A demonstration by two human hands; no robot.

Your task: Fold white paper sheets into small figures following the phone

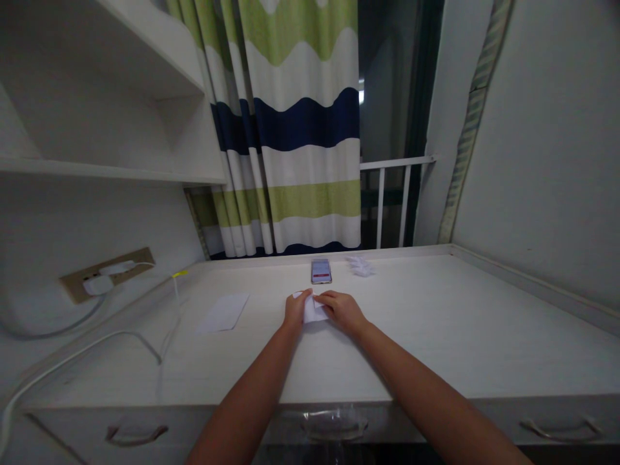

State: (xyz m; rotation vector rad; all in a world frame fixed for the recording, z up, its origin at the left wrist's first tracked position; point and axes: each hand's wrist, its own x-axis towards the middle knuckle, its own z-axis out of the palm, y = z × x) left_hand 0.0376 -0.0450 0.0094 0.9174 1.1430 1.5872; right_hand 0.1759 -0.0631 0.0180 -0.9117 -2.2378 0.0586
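Note:
Between my two hands is a small piece of folded white paper [314,314], just above or on the desk. My left hand [294,310] grips its left side, thumb along the top edge. My right hand [343,308] pinches its upper right part with thumb and fingers. Fingers partly cover the paper, so its exact folds are hidden. Right behind the hands lies a phone [321,271] with a lit screen. To the phone's right sits a small pile of folded white paper pieces [361,266]. A flat stack or sheet of white paper [225,312] rests left of my hands.
The white desk [460,336] has drawers with handles [136,436] along its front. White cables [130,334] run over its left side from a wall socket [109,272]. A shelf [111,169] overhangs at left. A striped curtain [310,168] hangs behind, beside a railing [394,165].

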